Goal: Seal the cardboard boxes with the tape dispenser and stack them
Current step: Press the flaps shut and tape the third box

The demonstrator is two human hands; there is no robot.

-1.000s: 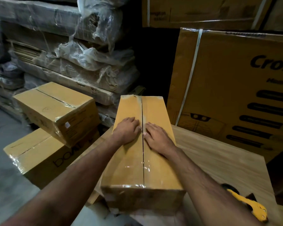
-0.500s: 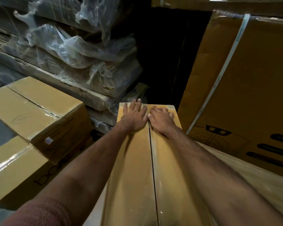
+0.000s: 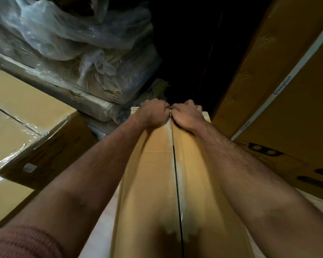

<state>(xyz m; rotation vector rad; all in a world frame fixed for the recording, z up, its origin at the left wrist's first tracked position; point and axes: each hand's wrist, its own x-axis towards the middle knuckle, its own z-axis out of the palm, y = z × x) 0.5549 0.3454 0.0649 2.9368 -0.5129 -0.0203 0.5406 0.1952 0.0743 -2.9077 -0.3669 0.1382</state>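
A long cardboard box (image 3: 151, 183) lies lengthwise in front of me, with a clear tape strip shining along its centre seam (image 3: 176, 174). Both my arms reach along its top to the far end. My left hand (image 3: 153, 113) and my right hand (image 3: 186, 115) sit side by side at the seam. Their fingers curl over the box's far edge, so the fingertips are hidden behind it. The tape dispenser is out of view.
Two taped boxes are stacked at the left, the upper one (image 3: 17, 108) over the lower one (image 3: 4, 198). Plastic-wrapped flat packs (image 3: 73, 53) lie behind them. A large strapped carton (image 3: 287, 90) stands close on the right. The pale tabletop (image 3: 101, 229) shows beside the box.
Both hands slid from the middle of the box top to its far end, and their fingers went from flat to curled over the edge. The camera leaned forward, and the dispenser left view.
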